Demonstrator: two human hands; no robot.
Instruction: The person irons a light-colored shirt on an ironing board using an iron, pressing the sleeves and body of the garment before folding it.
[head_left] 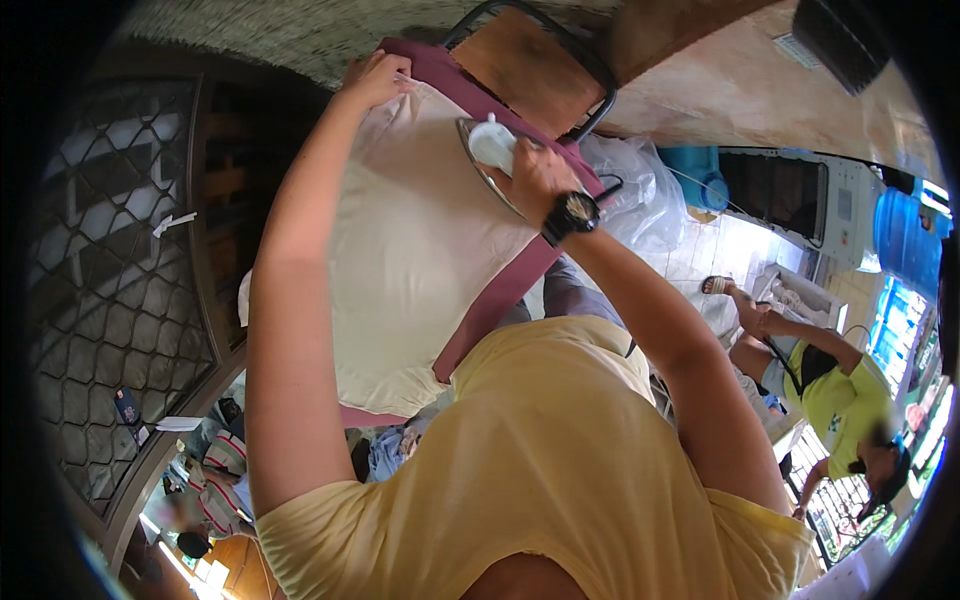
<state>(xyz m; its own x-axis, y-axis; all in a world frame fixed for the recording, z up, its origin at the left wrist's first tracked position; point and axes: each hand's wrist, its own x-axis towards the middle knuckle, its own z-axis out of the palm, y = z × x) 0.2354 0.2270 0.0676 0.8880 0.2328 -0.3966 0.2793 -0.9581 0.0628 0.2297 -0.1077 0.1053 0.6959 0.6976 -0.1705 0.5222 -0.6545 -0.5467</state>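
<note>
Nearest me, my yellow shirt (pixel 540 430) is filling the near side, and beyond it the cream cloth (pixel 415 240) is lying spread over a maroon padded board (pixel 500 285), whose edge is showing along the right. Under the board's near end, a jumble of clothes (pixel 388 455) is sitting partly hidden. My right hand (pixel 545 185), with a black watch (pixel 573 214) at its wrist, is wrapping its fingers around the handle of a white iron (pixel 492 145), which is resting on the cloth toward the far right. My left hand (pixel 376 80) is touching the cloth's far left corner with bent fingers; I cannot tell whether they are pinching it. Past the board's far end, a brown panel in a black frame (pixel 530 65) is standing. Farther right, a clear plastic bag (pixel 640 200) is slumping in folds, its contents unclear to me. Beyond it, a turquoise container (pixel 695 175) is standing just beside a white cabinet (pixel 852 205) whose opening is showing only darkness. A blue container (pixel 905 230) is sitting farther right, its inside hidden. Nearby, a pale open box (pixel 818 288) is holding light-coloured stuff too small to identify, and a person in a yellow-green shirt (pixel 845 395) is bending beside it.
</note>
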